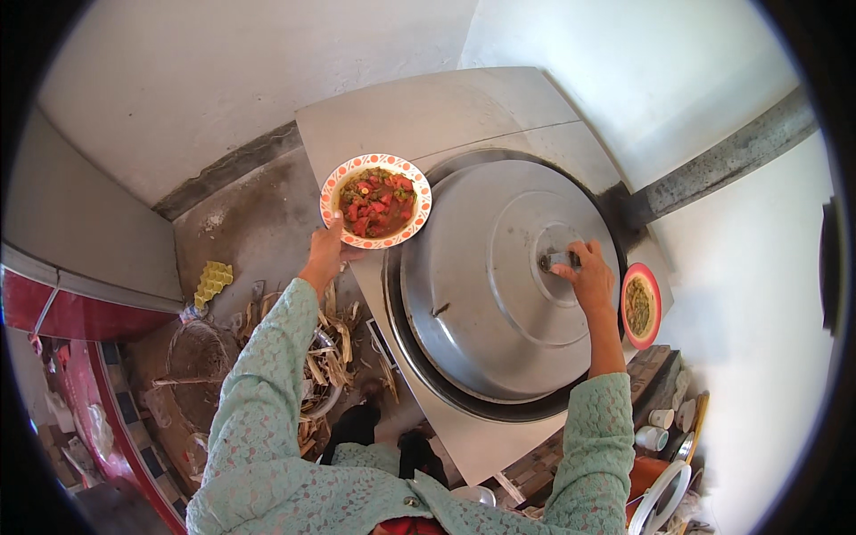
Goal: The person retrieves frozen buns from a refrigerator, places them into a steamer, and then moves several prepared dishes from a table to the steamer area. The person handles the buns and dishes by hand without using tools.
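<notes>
In my left hand is a white bowl with an orange-patterned rim, gripped at its near left edge with the thumb over the rim. Chopped red and green vegetables in sauce fill it. The bowl is over the stove's left side, beside a large domed metal lid. My right hand is closed around the handle on top of that lid. The lid lies over a wide, dark-rimmed wok set into the stove; whatever is inside is hidden.
A red-rimmed bowl of greenish food stands at the stove's right edge. A grey pipe runs from behind the wok along the wall. Firewood, a woven basket and a yellow egg tray are on the floor at left. Cups sit lower right.
</notes>
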Tool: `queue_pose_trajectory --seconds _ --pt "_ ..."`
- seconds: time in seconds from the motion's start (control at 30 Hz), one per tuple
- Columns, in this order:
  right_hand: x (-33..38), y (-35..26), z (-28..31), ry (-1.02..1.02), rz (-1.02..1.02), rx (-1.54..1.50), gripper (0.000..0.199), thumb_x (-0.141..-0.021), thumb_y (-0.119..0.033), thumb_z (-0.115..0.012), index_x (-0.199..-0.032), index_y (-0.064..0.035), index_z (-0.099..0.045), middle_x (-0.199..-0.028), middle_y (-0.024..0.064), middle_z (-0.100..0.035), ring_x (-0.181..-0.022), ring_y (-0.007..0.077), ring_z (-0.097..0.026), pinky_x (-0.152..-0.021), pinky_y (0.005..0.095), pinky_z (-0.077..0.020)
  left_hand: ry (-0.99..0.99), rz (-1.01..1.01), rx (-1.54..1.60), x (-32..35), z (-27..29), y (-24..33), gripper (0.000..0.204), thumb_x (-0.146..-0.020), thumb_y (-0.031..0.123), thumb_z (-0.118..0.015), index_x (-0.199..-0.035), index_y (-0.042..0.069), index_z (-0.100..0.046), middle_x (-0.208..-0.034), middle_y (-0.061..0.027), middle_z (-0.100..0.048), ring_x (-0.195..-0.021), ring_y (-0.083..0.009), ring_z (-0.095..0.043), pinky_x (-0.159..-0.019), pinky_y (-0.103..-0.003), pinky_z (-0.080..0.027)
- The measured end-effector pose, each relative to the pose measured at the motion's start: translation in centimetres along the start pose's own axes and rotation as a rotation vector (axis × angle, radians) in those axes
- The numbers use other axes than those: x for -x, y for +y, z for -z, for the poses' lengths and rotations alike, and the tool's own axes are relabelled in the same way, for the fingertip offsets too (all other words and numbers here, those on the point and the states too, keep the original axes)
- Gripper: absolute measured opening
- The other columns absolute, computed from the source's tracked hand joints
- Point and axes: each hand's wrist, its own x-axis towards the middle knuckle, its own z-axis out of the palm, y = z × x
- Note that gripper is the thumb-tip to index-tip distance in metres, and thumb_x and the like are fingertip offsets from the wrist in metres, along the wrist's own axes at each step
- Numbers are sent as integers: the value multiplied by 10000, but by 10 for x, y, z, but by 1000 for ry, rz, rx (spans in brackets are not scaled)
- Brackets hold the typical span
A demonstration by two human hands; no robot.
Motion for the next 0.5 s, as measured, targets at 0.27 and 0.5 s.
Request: queue_pose_trajectory --seconds 0.27,0.5 --pt "4 2 -5 41 5 2 381 -682 -375 -708 -968 -157 -584 -966 41 -541 -791 274 -590 -662 393 -443 171 79 -413 -14 -7 7 544 -839 481 -568 -878 -61 -580 -588 -162 -596 -391 -211 -516 -320 -342 -379" --pt "11 -2 -15 93 25 -22 364 -665 -326 -732 -956 -152 -601 -914 35 -558 -781 271 -587 -644 385 -443 133 143 -482 -20 -4 1 577 -839 527 -544 -773 -46 -555 -513 -139 -538 -318 -180 -416 -291 -336 -305"
